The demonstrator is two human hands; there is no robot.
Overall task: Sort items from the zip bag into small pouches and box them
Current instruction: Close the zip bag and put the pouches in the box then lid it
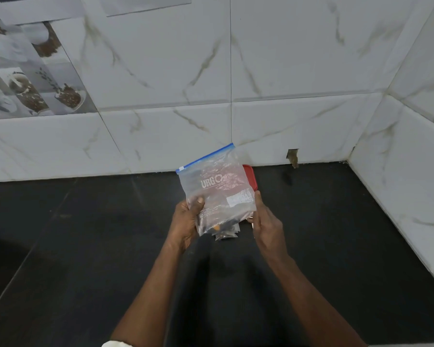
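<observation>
A clear zip bag (pixel 218 186) with a blue zip strip and white "URGO" print is held upright above the black counter, its zip end tilted up and away. My left hand (pixel 187 219) grips its lower left corner, thumb pressed on the front. My right hand (pixel 266 224) holds the bag's lower right edge with the fingers behind it. Dark and orange items sit in the bag's bottom. Small clear pouches (pixel 226 234) show just below the bag. A red-lidded box (pixel 249 176) stands behind the bag, mostly hidden.
The black counter (pixel 85 234) runs to a white marble-tiled wall (pixel 286 71) at the back and another on the right. A small hole in the wall tile (pixel 293 157) is at the counter's back edge. A dark round shape sits at the far left edge.
</observation>
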